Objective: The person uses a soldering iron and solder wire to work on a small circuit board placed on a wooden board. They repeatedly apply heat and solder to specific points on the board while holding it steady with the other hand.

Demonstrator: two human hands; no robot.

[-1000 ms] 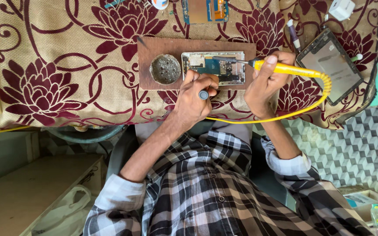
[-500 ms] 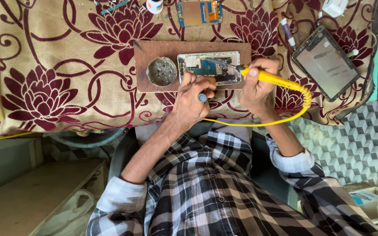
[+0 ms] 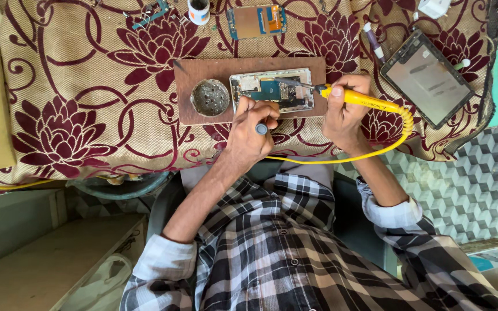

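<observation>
The right hand (image 3: 344,109) is closed around a yellow soldering iron (image 3: 358,99), held like a pen, with its metal tip reaching over the right end of an opened phone (image 3: 272,90). The phone lies with its insides showing on a brown wooden board (image 3: 203,72) — roughly in the middle of the board, just beside a round metal dish (image 3: 210,97) at its left. A yellow cord (image 3: 376,152) loops from the iron's handle down and across below both hands.

The left hand (image 3: 252,129) is curled, its fingertips pressing on the phone's near edge, and it grips a small dark round-ended tool (image 3: 261,129) between the fingers — how much of the tool lies inside the hand cannot be told.

The board rests on a cloth (image 3: 76,86) patterned with dark red flowers. Farther off lie a loose circuit board (image 3: 256,21), a small white bottle (image 3: 198,10) and, to the right, a tablet (image 3: 427,78) lying flat.
</observation>
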